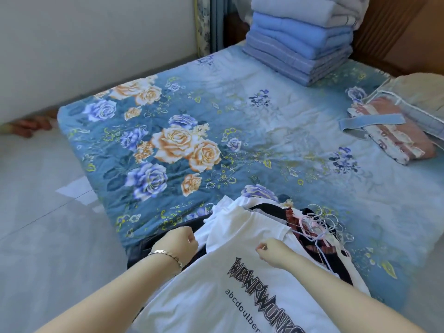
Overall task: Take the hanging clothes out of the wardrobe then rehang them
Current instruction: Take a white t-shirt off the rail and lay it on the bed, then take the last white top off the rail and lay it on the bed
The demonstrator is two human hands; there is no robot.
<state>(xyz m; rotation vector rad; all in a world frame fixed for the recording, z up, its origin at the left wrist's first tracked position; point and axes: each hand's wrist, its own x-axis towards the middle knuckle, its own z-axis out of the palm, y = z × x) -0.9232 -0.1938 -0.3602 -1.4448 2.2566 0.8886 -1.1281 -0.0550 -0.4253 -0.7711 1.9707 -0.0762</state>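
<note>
1. Both hands were curled on the white T-shirt (216,296): my left hand (179,241) gripped its sleeve edge, and my right hand (271,253) pinched the chest fabric.
2. It lay atop the clothes pile (292,213), with the hangers (326,224) still in it, at the near edge of the bed (240,104).

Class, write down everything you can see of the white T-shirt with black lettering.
The white T-shirt looks like soft cotton, printed with jagged black lettering over a smaller line starting "abcdoulber". It lies on top of other clothes on hangers at the near edge of the floral bed. The left hand and right hand each grip its fabric.
</note>
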